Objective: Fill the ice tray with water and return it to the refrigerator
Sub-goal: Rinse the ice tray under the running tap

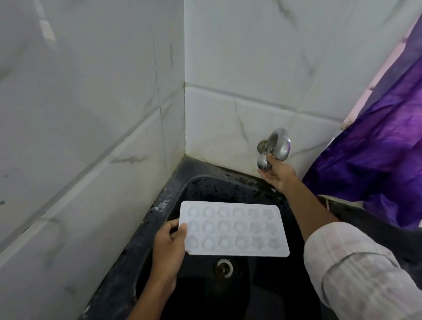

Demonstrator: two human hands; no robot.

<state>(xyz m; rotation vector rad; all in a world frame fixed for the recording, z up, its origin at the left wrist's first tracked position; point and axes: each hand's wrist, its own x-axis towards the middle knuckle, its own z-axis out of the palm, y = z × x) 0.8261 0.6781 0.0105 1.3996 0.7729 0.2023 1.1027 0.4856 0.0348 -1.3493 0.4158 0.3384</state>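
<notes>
A white ice tray with three rows of shaped moulds is held flat over the black sink. My left hand grips its left short edge, thumb on top. My right hand reaches up to the chrome tap on the tiled wall, and its fingers touch the tap's round knob from below. No water runs from the spout. The tray's cavities look empty.
The sink sits in a corner of white marbled tile walls. Its metal drain lies below the tray. A purple curtain hangs at the right, close to the tap and my right arm.
</notes>
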